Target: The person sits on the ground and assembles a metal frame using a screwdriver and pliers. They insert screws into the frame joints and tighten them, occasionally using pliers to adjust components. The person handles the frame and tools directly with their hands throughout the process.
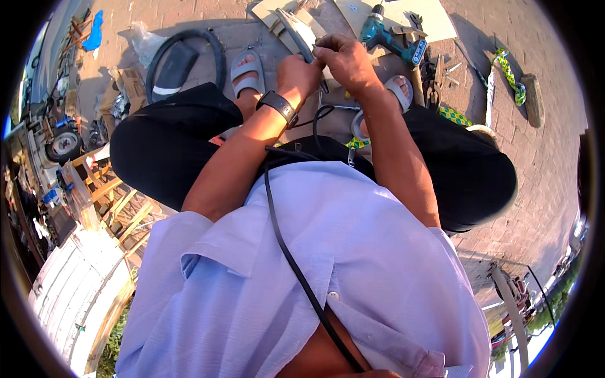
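Both arms reach out in front of me between my bent knees, and the hands meet at a long, curved grey strip [294,31]. My left hand [299,75] is closed around its near end, with a dark wristband on that wrist. My right hand [348,63] is closed too, thumb and fingers pinched together right beside the left hand, at the edge of the strip. Whatever small thing may sit in that pinch is hidden. Beyond the strip lie pale boards [315,26]. A teal cordless drill [380,31] rests just past my right hand.
On the paving to the left lie a black rubber tube ring [222,60] and a clear plastic bag [146,43]. Pliers [432,97] and other hand tools lie at the right, near a yellow-green patterned strap [512,79] and a long stone-like block [533,101]. A black cord [277,227] hangs over my shirt.
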`<state>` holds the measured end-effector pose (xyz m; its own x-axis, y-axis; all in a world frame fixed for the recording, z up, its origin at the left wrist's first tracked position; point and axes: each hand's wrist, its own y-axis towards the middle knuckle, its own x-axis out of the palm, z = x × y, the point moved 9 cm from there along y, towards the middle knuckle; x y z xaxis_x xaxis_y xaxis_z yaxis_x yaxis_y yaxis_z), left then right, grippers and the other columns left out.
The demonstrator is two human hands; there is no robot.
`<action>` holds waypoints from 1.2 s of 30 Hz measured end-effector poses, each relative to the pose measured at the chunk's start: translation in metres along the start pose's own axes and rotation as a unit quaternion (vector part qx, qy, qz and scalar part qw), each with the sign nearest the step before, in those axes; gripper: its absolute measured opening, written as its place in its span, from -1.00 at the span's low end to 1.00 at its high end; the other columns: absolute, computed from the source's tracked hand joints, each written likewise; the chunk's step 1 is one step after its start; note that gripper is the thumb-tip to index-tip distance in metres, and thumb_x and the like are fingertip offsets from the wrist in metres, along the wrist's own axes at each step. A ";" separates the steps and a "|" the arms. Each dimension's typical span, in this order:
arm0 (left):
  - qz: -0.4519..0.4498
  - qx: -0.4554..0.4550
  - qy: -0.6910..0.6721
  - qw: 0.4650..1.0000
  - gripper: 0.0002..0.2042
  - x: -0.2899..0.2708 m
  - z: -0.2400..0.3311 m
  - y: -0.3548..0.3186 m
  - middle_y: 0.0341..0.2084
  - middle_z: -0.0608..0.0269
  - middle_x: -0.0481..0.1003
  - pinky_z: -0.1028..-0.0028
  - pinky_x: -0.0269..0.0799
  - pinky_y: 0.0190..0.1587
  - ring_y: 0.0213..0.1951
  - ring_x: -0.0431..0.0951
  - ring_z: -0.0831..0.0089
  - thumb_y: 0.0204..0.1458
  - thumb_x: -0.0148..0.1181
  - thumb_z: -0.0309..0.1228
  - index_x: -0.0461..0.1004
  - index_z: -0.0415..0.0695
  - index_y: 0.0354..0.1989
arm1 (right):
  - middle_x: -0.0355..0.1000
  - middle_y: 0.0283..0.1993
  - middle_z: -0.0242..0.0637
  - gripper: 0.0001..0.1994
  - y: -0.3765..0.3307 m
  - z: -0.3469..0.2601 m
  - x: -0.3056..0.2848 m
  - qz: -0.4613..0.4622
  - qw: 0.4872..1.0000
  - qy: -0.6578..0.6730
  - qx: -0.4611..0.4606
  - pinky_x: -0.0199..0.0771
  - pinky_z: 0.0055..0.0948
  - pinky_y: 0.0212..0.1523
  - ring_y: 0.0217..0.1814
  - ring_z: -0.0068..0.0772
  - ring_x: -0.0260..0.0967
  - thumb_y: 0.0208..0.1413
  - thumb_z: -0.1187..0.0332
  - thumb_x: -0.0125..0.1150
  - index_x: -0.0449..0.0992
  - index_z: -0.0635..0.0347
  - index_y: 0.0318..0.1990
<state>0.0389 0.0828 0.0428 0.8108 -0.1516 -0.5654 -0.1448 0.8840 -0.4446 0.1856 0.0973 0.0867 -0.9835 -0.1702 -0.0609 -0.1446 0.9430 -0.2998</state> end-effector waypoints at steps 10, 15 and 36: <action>-0.309 0.030 -0.289 0.906 -0.51 0.018 0.026 -0.003 -0.07 0.19 0.62 0.40 0.56 -0.04 -0.10 0.63 0.38 0.08 0.32 -0.38 0.46 -0.33 0.18 | 0.58 -0.05 -0.07 -0.78 0.002 -0.009 -0.007 0.129 0.924 -0.344 -0.105 0.54 -0.07 0.02 -0.02 0.08 0.55 0.16 0.30 0.23 0.59 0.17 -0.10; -0.006 0.191 0.107 0.976 -0.36 -0.032 0.023 0.092 -0.06 -0.01 0.63 0.30 0.52 0.07 0.00 0.63 0.20 -0.03 0.44 -0.26 0.41 -0.31 0.22 | 0.54 -0.04 -0.11 -0.82 -0.011 -0.023 -0.005 0.181 0.880 -0.411 -0.158 0.54 -0.05 -0.02 -0.03 0.06 0.53 0.18 0.31 0.23 0.57 0.10 -0.11; -0.019 0.315 0.221 0.923 -0.57 -0.026 0.103 0.031 -0.47 -0.05 0.61 0.12 0.50 -0.26 -0.33 0.61 -0.08 0.01 0.41 0.01 0.60 -0.18 -0.35 | 0.58 -0.13 -0.16 -0.84 -0.016 -0.021 -0.104 0.198 0.905 -0.295 -0.233 0.51 -0.16 0.00 -0.02 -0.01 0.51 0.13 0.31 0.32 0.64 0.14 -0.19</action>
<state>0.0720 0.1600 0.1153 0.4771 -0.2305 -0.8481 0.3512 0.9346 -0.0564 0.2876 0.1057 0.1176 -0.7585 0.2152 -0.6152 0.0416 0.9580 0.2838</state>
